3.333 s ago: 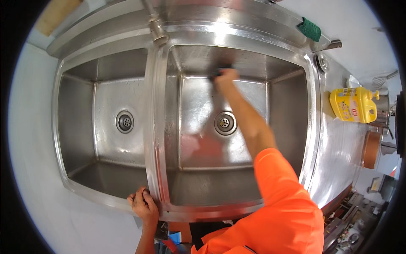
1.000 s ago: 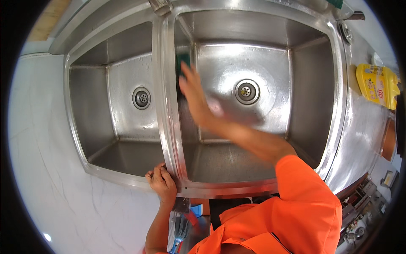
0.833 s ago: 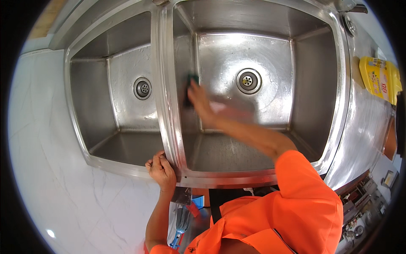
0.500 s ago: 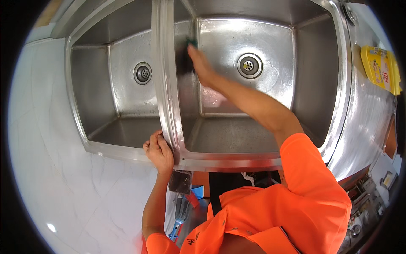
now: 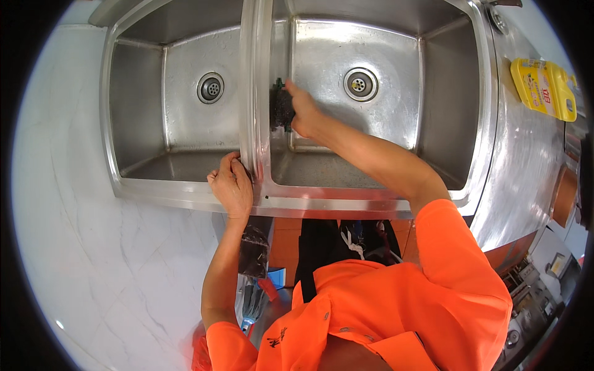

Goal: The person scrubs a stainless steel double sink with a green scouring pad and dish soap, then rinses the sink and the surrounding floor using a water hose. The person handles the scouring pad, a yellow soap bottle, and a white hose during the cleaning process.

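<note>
The right hand (image 5: 305, 112) clasps a partly hidden dark scrubber (image 5: 281, 110); whether the left hand (image 5: 233, 184) grips the sink rim (image 5: 334, 196) is unclear.

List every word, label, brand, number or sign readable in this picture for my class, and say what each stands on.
Yellow jug: print on its label, which I won't copy out.
Orange shirt: a dark mark, too small to read surely.
Dark scrubbing pad at the right hand: no lettering visible.
I can make out no other text.
</note>
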